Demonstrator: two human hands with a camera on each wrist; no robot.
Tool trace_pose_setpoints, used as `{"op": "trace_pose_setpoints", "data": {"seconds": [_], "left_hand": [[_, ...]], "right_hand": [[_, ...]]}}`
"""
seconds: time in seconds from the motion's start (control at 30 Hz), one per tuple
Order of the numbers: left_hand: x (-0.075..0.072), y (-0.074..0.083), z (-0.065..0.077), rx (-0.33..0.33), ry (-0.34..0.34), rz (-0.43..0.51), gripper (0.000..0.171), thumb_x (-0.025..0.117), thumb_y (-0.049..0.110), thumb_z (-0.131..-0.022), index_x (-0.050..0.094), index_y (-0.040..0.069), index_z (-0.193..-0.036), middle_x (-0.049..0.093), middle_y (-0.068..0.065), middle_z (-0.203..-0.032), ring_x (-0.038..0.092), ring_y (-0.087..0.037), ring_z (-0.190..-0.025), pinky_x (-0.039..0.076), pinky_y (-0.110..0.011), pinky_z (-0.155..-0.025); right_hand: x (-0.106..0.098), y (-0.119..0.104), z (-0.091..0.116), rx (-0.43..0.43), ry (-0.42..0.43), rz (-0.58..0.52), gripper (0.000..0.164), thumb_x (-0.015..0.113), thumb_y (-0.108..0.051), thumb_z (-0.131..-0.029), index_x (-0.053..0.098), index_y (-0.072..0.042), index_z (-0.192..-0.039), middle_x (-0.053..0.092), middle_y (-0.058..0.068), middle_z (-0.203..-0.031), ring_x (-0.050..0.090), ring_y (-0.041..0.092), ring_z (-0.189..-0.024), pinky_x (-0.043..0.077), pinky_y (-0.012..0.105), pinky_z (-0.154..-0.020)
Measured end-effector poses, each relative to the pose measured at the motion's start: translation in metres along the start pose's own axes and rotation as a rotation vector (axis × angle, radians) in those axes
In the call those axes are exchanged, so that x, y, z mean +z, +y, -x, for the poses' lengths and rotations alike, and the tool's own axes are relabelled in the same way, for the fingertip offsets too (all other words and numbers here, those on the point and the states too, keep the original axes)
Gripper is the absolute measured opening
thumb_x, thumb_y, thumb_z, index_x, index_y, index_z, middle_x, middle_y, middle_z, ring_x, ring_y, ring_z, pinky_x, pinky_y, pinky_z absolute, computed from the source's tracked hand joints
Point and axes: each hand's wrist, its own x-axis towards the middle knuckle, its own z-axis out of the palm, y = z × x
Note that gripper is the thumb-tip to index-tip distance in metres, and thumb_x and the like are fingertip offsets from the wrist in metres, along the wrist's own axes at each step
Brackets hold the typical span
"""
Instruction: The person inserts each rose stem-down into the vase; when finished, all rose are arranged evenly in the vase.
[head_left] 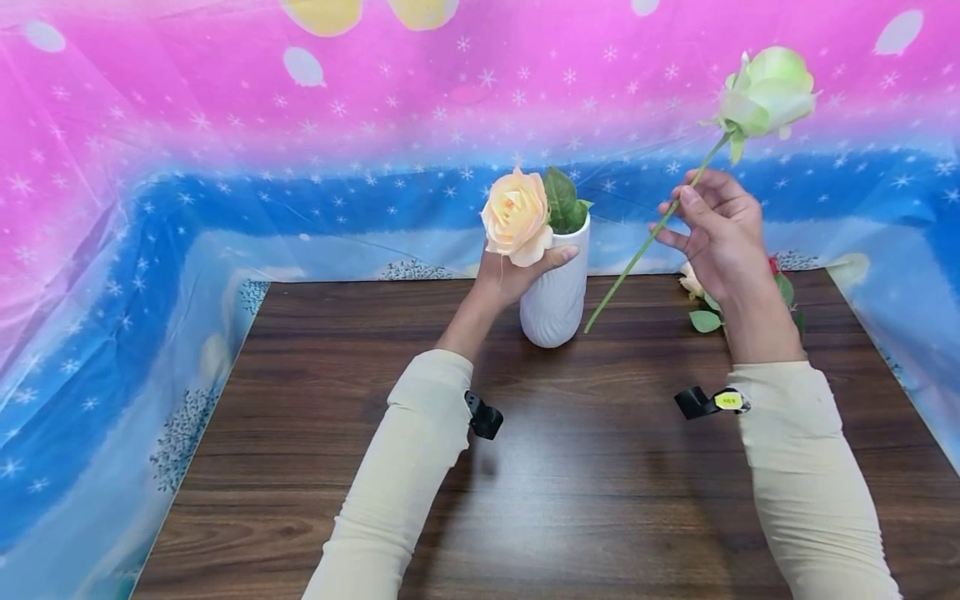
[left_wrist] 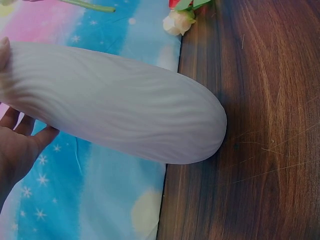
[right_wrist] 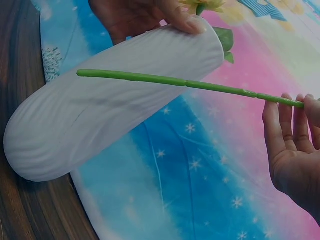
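Snowflake-print cloth backed the tabletop; left fingers gripped the vase, likely steadying it, while right fingers pinched the pale-green rose by its stem.

We find the head view bright, with a pale glare on the dark tabletop between the sleeves and soft, diffuse shadows near them. Both wrist views look dimmer and greyer to us. In the right one, we see a faint shadow below the green stem on the white vase, which looks stretched in both wrist views.
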Motion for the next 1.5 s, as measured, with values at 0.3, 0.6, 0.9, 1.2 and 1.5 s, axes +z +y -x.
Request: {"op": "trace_pose_setpoints", "data": {"seconds": [0.3,0.6,0.9,1.2,1.5], "left_hand": [[0.000,0.000,0.001,-0.003,-0.006,0.011,0.105,0.083,0.014,-0.081,0.017,0.008,-0.162,0.038,-0.011,-0.160,0.039,-0.023,-0.149,0.034,-0.040,-0.124],[0.000,-0.001,0.001,-0.009,0.000,-0.025,0.102,0.084,0.018,-0.081,0.022,0.009,-0.161,0.041,-0.009,-0.157,0.044,-0.022,-0.144,0.038,-0.039,-0.121],[0.000,-0.001,0.000,-0.012,-0.005,-0.037,0.101,0.083,0.019,-0.082,0.021,0.009,-0.161,0.039,-0.009,-0.159,0.042,-0.020,-0.146,0.036,-0.038,-0.122],[0.001,-0.002,0.000,-0.003,-0.001,-0.012,0.099,0.083,0.015,-0.082,0.024,0.007,-0.160,0.040,-0.011,-0.158,0.041,-0.024,-0.148,0.036,-0.039,-0.123],[0.001,-0.003,0.000,0.000,-0.002,-0.019,0.106,0.083,0.016,-0.082,0.015,0.008,-0.163,0.035,-0.009,-0.162,0.037,-0.021,-0.150,0.033,-0.039,-0.125]], "right_hand": [[0.002,0.000,-0.002,-0.015,0.031,0.019,0.014,0.058,0.001,-0.099,0.069,-0.001,-0.108,0.070,0.007,-0.093,0.071,0.020,-0.084,0.063,0.030,-0.078],[0.010,-0.004,-0.007,-0.021,0.004,-0.034,0.014,0.058,0.003,-0.098,0.071,0.000,-0.103,0.072,0.009,-0.090,0.070,0.020,-0.082,0.063,0.030,-0.074],[0.018,-0.010,-0.014,-0.079,-0.006,-0.051,0.010,0.061,0.002,-0.097,0.068,0.000,-0.102,0.070,0.010,-0.089,0.070,0.021,-0.082,0.062,0.031,-0.069],[0.023,-0.017,-0.018,-0.089,0.055,-0.143,0.024,0.061,0.005,-0.096,0.060,-0.002,-0.119,0.066,0.014,-0.088,0.070,0.025,-0.080,0.064,0.035,-0.067],[0.029,-0.031,-0.024,-0.081,0.112,-0.163,0.016,0.059,0.002,-0.098,0.059,-0.002,-0.114,0.066,0.016,-0.088,0.069,0.028,-0.079,0.064,0.039,-0.068]]}}
